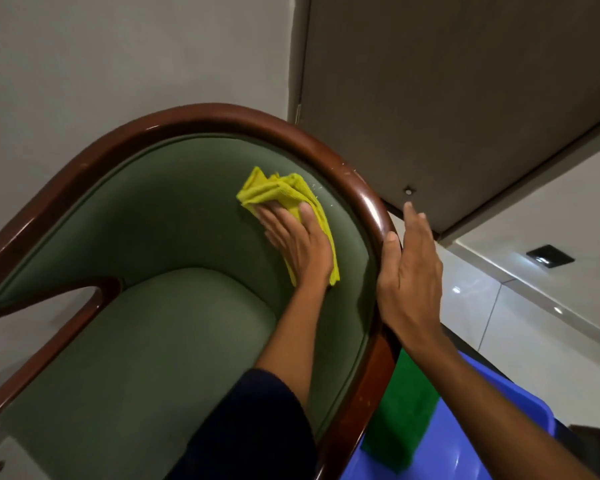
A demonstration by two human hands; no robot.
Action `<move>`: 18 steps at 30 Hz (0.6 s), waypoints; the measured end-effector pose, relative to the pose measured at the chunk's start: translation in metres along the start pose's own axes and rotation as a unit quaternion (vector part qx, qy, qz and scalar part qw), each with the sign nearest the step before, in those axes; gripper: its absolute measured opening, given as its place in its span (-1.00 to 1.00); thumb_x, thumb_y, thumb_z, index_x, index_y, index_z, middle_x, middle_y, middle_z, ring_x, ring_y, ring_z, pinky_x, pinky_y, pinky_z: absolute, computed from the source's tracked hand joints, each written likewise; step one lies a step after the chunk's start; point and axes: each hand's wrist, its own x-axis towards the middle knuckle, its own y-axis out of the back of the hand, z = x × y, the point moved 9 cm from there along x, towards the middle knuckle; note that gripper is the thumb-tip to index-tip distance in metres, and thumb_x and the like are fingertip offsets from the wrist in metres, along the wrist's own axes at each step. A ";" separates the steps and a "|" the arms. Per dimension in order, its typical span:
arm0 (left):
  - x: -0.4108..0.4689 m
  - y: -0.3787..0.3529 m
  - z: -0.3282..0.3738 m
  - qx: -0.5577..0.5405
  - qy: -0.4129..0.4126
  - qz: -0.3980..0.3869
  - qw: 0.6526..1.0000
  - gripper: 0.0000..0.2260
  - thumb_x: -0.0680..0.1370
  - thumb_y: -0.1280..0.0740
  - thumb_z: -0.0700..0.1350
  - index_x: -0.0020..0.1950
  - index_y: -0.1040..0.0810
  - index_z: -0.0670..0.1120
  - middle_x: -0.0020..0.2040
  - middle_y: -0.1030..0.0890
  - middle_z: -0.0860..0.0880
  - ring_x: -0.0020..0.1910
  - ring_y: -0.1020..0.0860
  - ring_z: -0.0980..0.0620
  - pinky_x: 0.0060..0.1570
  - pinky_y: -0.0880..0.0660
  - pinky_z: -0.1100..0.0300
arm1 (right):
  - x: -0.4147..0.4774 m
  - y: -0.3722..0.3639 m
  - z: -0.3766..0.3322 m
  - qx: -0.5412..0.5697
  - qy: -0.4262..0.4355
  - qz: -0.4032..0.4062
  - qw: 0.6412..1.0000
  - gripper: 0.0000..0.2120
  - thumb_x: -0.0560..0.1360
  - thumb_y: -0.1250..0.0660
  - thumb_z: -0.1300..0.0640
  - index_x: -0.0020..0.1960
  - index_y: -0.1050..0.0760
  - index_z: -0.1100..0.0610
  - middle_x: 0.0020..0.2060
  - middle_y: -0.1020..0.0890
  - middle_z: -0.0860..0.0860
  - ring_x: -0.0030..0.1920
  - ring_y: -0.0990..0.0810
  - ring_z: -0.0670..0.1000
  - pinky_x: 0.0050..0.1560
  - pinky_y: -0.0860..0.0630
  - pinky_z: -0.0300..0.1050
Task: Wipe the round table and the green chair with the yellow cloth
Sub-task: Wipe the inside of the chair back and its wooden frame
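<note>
The green chair (174, 341) fills the view, with padded green seat and back inside a curved glossy brown wooden rim (347, 174). My left hand (298, 247) presses the crumpled yellow cloth (281, 190) flat against the inner right side of the backrest, just below the rim. My right hand (411, 271) holds the chair from outside, thumb on top of the rim and straight fingers against its outer side. A dark sleeve covers my left upper arm. The round table is not in view.
A blue plastic tub (471, 441) with a green cloth (402, 420) draped over its edge stands right behind the chair at the lower right. A brown door or panel (465, 98) rises beyond the rim. Glossy pale floor tiles (520, 306) lie at the right.
</note>
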 end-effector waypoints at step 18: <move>-0.056 -0.035 0.014 0.157 -0.311 -0.169 0.922 -0.66 0.65 0.04 0.07 0.23 -0.40 -0.06 0.59 -0.03 -0.12 0.58 0.19 -0.05 0.53 0.22 -0.12 | -0.005 0.003 0.014 0.055 -0.068 0.015 0.996 -0.48 0.61 0.10 -0.15 0.50 -0.23 -0.01 0.44 -0.41 -0.01 0.43 -0.35 -0.05 0.49 -0.24 0.09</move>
